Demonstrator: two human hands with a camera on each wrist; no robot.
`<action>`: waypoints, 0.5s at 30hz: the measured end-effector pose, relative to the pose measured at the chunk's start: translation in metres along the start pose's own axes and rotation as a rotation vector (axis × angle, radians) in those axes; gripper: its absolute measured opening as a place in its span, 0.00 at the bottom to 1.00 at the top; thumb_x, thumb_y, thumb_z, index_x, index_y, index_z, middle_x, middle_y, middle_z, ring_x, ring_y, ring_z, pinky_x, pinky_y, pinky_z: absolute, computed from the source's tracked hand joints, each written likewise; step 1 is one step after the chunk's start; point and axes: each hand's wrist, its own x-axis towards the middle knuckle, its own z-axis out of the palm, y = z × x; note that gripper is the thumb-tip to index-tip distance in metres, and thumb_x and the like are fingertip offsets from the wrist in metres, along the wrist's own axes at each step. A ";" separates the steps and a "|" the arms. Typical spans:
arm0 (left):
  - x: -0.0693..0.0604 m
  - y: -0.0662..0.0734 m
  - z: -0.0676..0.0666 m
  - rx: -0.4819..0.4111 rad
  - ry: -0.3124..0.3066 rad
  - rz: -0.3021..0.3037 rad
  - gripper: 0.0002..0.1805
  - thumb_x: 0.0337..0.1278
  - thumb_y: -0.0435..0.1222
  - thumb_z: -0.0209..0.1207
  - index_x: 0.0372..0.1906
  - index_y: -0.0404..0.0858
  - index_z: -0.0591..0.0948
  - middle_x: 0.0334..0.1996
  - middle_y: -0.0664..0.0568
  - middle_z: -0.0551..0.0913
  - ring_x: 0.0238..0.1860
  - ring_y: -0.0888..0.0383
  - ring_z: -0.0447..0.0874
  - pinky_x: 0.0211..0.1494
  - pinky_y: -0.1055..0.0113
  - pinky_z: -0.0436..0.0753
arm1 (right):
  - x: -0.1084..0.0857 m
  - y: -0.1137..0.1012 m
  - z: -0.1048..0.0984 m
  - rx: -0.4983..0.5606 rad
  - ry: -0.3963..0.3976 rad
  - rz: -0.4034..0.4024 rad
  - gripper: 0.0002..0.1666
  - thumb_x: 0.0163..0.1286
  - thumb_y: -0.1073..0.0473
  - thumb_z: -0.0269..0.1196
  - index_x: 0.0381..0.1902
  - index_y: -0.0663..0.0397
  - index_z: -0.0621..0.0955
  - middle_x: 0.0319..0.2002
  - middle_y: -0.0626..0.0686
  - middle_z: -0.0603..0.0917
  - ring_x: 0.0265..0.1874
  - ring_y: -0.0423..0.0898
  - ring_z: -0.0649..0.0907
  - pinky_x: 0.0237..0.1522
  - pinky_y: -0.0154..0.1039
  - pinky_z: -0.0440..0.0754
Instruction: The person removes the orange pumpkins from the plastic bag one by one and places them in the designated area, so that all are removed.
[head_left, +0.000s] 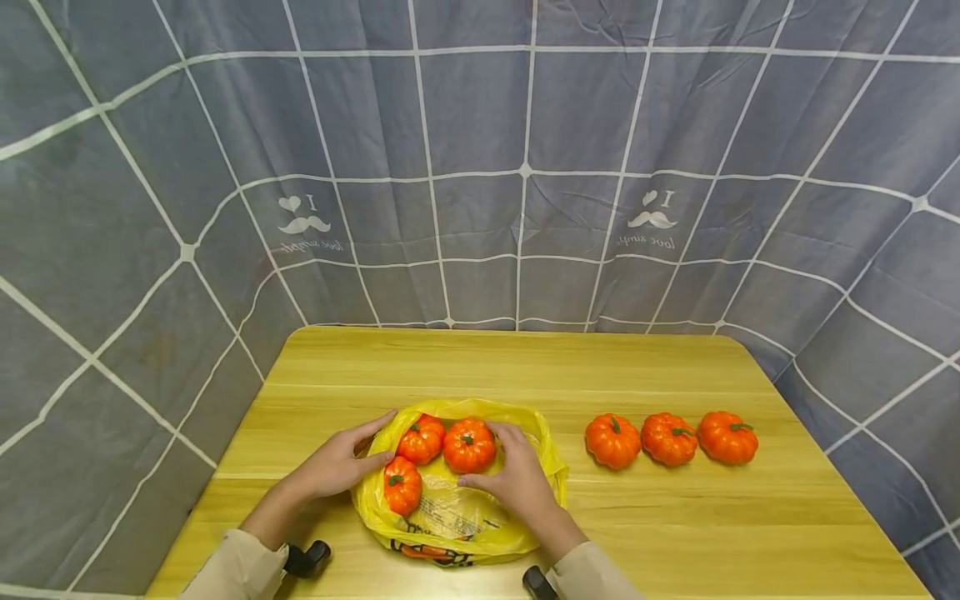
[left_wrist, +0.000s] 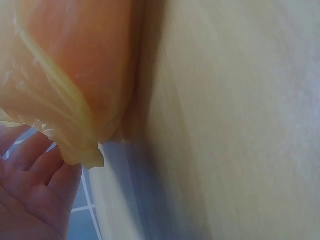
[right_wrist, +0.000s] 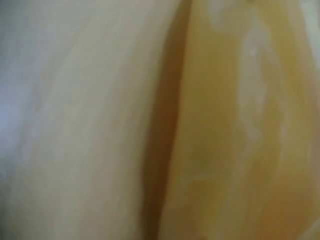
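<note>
The yellow plastic bag (head_left: 491, 546) sits on the near left of the table (head_left: 697, 533), its mouth wide. It looks thin and limp, likely to sag or crinkle under a push, so the rolled rim seems the best place to hold it. Its near wall is creased, and the dark print (head_left: 435, 553) there is too folded to read.

The right hand (head_left: 517, 479) reaches over the bag's right side, thumb and fingers apart around the right pumpkin (head_left: 468, 446); whether it pinches or merely touches I cannot tell, as the fingertips are partly hidden. The left hand (head_left: 330, 471) is spread at the left rim, fingers fairly straight, touching the plastic.

Inside, the near pumpkin (head_left: 402, 487) and the far pumpkin (head_left: 422, 440) crowd the left wall. All look light, firm and glossy (perhaps plastic, though the pictures cannot prove it), so smooth skin may slip; gripping the ribbed sides is probably safer than pulling a thin stem.

To the right and slightly farther, a row of three pumpkins (head_left: 669, 439) stands on the table. The right wrist view is blurred, showing no fingers; the left one cuts off the bag's upper part.
</note>
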 end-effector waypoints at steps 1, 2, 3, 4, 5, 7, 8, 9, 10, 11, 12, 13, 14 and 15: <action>0.000 0.000 0.000 0.008 0.000 0.007 0.38 0.71 0.45 0.60 0.79 0.41 0.60 0.76 0.43 0.61 0.74 0.41 0.58 0.71 0.46 0.64 | 0.000 0.000 0.000 0.000 -0.002 -0.001 0.55 0.46 0.46 0.83 0.69 0.60 0.73 0.65 0.60 0.74 0.63 0.60 0.75 0.63 0.55 0.74; 0.000 0.000 0.000 0.004 0.003 0.002 0.38 0.71 0.45 0.60 0.79 0.41 0.60 0.76 0.43 0.61 0.74 0.41 0.58 0.71 0.46 0.63 | 0.000 0.000 0.000 0.001 -0.003 -0.002 0.55 0.46 0.46 0.83 0.69 0.61 0.73 0.65 0.60 0.74 0.63 0.60 0.75 0.63 0.56 0.73; 0.001 0.000 0.000 0.005 0.003 0.003 0.38 0.71 0.45 0.60 0.79 0.41 0.60 0.76 0.43 0.61 0.74 0.41 0.58 0.71 0.46 0.63 | 0.001 0.000 0.001 0.001 -0.002 -0.004 0.55 0.46 0.47 0.83 0.69 0.61 0.73 0.65 0.60 0.74 0.63 0.61 0.74 0.64 0.56 0.73; 0.001 0.000 0.000 -0.002 0.001 0.003 0.38 0.71 0.44 0.60 0.79 0.41 0.60 0.76 0.44 0.61 0.74 0.41 0.59 0.71 0.46 0.64 | 0.001 0.000 0.001 0.001 -0.004 -0.004 0.55 0.46 0.47 0.83 0.69 0.61 0.73 0.65 0.60 0.74 0.63 0.61 0.75 0.64 0.56 0.73; 0.001 0.000 0.000 -0.004 -0.001 0.007 0.38 0.71 0.44 0.60 0.79 0.40 0.60 0.76 0.43 0.60 0.74 0.41 0.59 0.71 0.46 0.64 | 0.001 0.000 0.001 0.002 -0.004 -0.003 0.55 0.46 0.48 0.83 0.69 0.61 0.73 0.65 0.60 0.74 0.63 0.61 0.75 0.64 0.56 0.73; 0.001 0.000 0.001 -0.010 -0.008 0.015 0.38 0.72 0.44 0.60 0.79 0.39 0.59 0.76 0.43 0.60 0.74 0.41 0.59 0.71 0.46 0.64 | 0.000 0.000 0.002 0.003 -0.003 -0.004 0.54 0.46 0.49 0.83 0.68 0.62 0.74 0.64 0.61 0.74 0.62 0.61 0.75 0.64 0.56 0.73; 0.001 0.000 0.001 -0.020 -0.009 0.011 0.38 0.72 0.44 0.60 0.79 0.39 0.59 0.76 0.44 0.60 0.74 0.42 0.59 0.71 0.47 0.64 | 0.000 0.000 0.003 0.000 0.001 -0.008 0.53 0.46 0.49 0.83 0.67 0.62 0.74 0.64 0.61 0.74 0.62 0.61 0.75 0.63 0.57 0.73; 0.002 -0.001 0.001 -0.022 -0.012 0.012 0.38 0.72 0.44 0.60 0.79 0.39 0.59 0.76 0.44 0.60 0.74 0.42 0.59 0.71 0.47 0.64 | 0.000 0.000 0.004 -0.005 0.004 -0.009 0.53 0.46 0.49 0.83 0.67 0.62 0.74 0.63 0.61 0.74 0.62 0.62 0.76 0.63 0.57 0.74; 0.002 -0.001 0.001 -0.023 -0.012 0.012 0.38 0.72 0.44 0.60 0.79 0.40 0.59 0.76 0.44 0.60 0.74 0.42 0.59 0.71 0.48 0.65 | 0.000 0.000 0.004 -0.011 0.006 -0.008 0.52 0.47 0.50 0.83 0.67 0.62 0.75 0.63 0.61 0.75 0.62 0.62 0.76 0.63 0.57 0.74; 0.001 -0.001 0.001 -0.019 -0.010 0.012 0.38 0.72 0.44 0.60 0.79 0.40 0.59 0.76 0.43 0.60 0.74 0.42 0.59 0.70 0.48 0.65 | 0.000 0.001 0.005 -0.016 0.009 -0.005 0.51 0.47 0.50 0.83 0.66 0.62 0.75 0.63 0.62 0.75 0.62 0.62 0.76 0.62 0.58 0.74; 0.001 -0.001 0.002 -0.020 -0.009 0.012 0.38 0.72 0.44 0.60 0.79 0.40 0.59 0.76 0.43 0.60 0.74 0.42 0.60 0.70 0.49 0.66 | 0.000 0.001 0.005 -0.021 0.011 -0.005 0.50 0.48 0.50 0.82 0.66 0.62 0.75 0.63 0.62 0.75 0.62 0.62 0.76 0.62 0.58 0.74; 0.001 -0.001 0.002 -0.012 -0.010 0.021 0.38 0.72 0.44 0.59 0.79 0.39 0.59 0.76 0.42 0.60 0.73 0.41 0.60 0.69 0.49 0.67 | 0.000 0.001 0.006 -0.024 0.012 -0.004 0.49 0.49 0.50 0.82 0.66 0.62 0.75 0.63 0.63 0.76 0.62 0.62 0.76 0.62 0.58 0.74; 0.001 -0.001 0.002 -0.016 -0.011 0.018 0.38 0.72 0.44 0.60 0.79 0.39 0.59 0.76 0.42 0.60 0.73 0.41 0.60 0.69 0.49 0.67 | 0.000 0.001 0.006 -0.029 0.013 -0.003 0.48 0.50 0.51 0.82 0.66 0.62 0.75 0.63 0.63 0.76 0.62 0.63 0.76 0.62 0.58 0.74; 0.001 -0.001 0.002 -0.015 -0.012 0.020 0.38 0.72 0.44 0.59 0.79 0.39 0.59 0.76 0.42 0.60 0.73 0.41 0.60 0.69 0.49 0.68 | 0.000 0.001 0.007 -0.030 0.012 0.002 0.47 0.51 0.51 0.81 0.66 0.62 0.75 0.64 0.63 0.76 0.62 0.63 0.75 0.62 0.58 0.74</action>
